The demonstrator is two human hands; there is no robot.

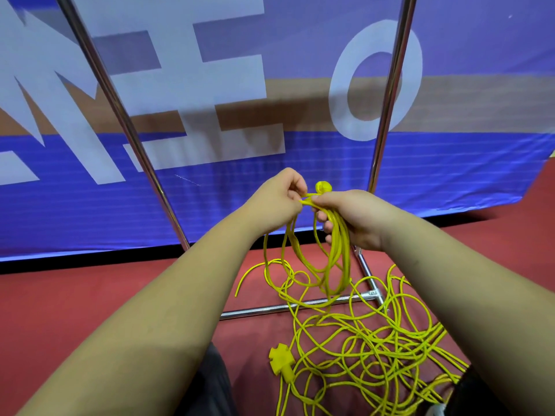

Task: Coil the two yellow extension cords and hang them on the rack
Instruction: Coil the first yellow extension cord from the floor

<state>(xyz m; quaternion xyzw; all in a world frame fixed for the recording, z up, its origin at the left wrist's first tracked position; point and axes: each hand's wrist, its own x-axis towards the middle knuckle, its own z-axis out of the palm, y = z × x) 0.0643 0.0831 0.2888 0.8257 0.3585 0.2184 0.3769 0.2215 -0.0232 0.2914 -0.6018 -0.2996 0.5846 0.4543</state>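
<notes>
My right hand (pixel 351 219) grips the top of several loops of a yellow extension cord (pixel 336 259), which hang down toward the floor. A yellow plug (pixel 322 187) sticks up just above that fist. My left hand (pixel 280 193) pinches a strand of the same cord right beside the right hand. Loose yellow cord (pixel 375 346) lies tangled on the red floor below, with a yellow multi-outlet end (pixel 282 361) at its left edge. The metal rack (pixel 387 115) stands in front of me: two upright poles and a floor bar (pixel 285 307) under the cord.
A blue banner with large white letters (pixel 210 85) hangs behind the rack, down to the floor. The red floor (pixel 90 295) spreads left and right of the tangle. My dark-clothed knees (pixel 210 385) are at the bottom edge.
</notes>
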